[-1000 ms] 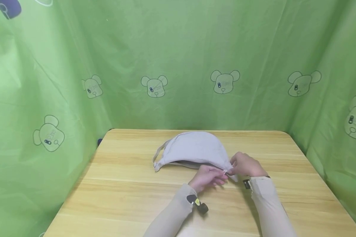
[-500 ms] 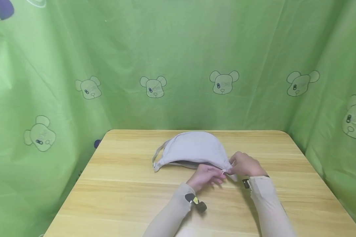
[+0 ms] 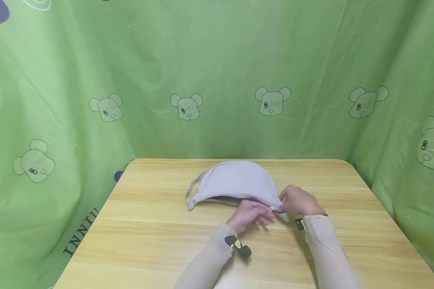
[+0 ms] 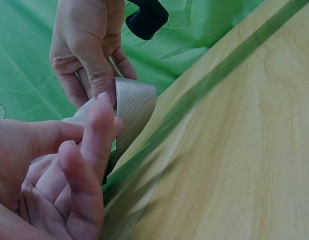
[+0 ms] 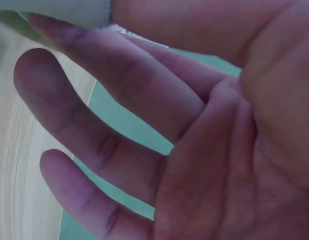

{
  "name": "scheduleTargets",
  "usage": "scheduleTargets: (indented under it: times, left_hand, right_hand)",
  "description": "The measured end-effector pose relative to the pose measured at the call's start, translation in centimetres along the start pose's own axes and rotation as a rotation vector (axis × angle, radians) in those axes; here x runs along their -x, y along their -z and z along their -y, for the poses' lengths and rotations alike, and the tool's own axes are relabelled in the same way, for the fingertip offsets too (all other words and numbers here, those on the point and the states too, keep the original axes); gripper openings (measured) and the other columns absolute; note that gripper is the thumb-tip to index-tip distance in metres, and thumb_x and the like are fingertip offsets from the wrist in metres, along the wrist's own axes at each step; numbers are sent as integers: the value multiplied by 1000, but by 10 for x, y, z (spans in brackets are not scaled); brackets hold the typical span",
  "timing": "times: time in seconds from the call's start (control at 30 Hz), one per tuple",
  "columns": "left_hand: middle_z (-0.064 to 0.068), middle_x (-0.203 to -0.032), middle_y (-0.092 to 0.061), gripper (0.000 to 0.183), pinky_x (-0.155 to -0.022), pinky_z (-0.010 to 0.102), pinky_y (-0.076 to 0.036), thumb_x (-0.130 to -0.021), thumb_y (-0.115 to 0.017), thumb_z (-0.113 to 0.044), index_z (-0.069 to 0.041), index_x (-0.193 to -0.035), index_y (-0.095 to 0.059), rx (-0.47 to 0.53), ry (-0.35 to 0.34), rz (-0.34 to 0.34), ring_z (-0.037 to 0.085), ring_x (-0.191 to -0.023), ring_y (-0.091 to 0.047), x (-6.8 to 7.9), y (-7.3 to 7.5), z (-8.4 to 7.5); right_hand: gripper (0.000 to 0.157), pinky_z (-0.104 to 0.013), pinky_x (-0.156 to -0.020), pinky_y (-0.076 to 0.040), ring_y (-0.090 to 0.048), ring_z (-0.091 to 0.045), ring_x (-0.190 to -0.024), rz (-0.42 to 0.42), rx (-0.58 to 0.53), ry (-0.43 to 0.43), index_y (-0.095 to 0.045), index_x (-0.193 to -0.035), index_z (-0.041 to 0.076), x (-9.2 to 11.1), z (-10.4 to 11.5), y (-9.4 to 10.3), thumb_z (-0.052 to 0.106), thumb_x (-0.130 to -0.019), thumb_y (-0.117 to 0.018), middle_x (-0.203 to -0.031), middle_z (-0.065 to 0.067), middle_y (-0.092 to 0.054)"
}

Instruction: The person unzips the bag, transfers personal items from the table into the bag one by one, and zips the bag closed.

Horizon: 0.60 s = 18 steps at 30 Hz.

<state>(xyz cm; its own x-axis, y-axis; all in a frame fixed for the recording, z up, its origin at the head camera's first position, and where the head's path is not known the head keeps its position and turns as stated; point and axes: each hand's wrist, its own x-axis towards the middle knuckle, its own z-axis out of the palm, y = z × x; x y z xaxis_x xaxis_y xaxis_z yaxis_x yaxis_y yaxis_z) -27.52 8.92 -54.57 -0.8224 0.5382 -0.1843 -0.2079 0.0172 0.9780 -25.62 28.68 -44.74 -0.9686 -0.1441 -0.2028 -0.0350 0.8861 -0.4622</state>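
A pale grey crescent-shaped bag [image 3: 238,180] lies on the table, its zip opening gaping along the near edge. At the bag's right corner my left hand [image 3: 247,214] pinches the small zipper pull [image 3: 271,209] between thumb and forefinger, other fingers loosely bent. My right hand [image 3: 301,200] grips that same corner, thumb and forefinger on the fabric. In the left wrist view a folded strap end [image 4: 137,105] sticks out beside the right thumb. The right wrist view shows pale fabric [image 5: 69,10] at the thumb, with the other fingers extended. Inside the bag is dark.
The wooden table [image 3: 148,241] has a rounded far edge. A green curtain [image 3: 217,52] printed with bear heads surrounds it on the back and sides. The bag's strap [image 3: 191,188] loops at its left end. Small black wrist cameras [image 3: 244,251] hang at both sleeves.
The left hand and the zipper pull have shifted very slightly left. The right hand and the bag stay nearly still. The head view has turned slightly.
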Motion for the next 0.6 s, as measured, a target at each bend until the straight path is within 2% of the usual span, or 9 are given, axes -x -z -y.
scheduleTargets:
  times: [0.6]
  left_hand:
    - [14,-100,-81,21,-48,18,-46,-93,-72,-15,-2,-109,-77,10,-29,-21,5,-62,-70,-1,1,1]
  right_hand:
    - [44,-59,-80,-58,-72,-30,-91,-18,16,-2,-75,-113,-1,1,0,-1,22,-77,-86,-106,-18,-78]
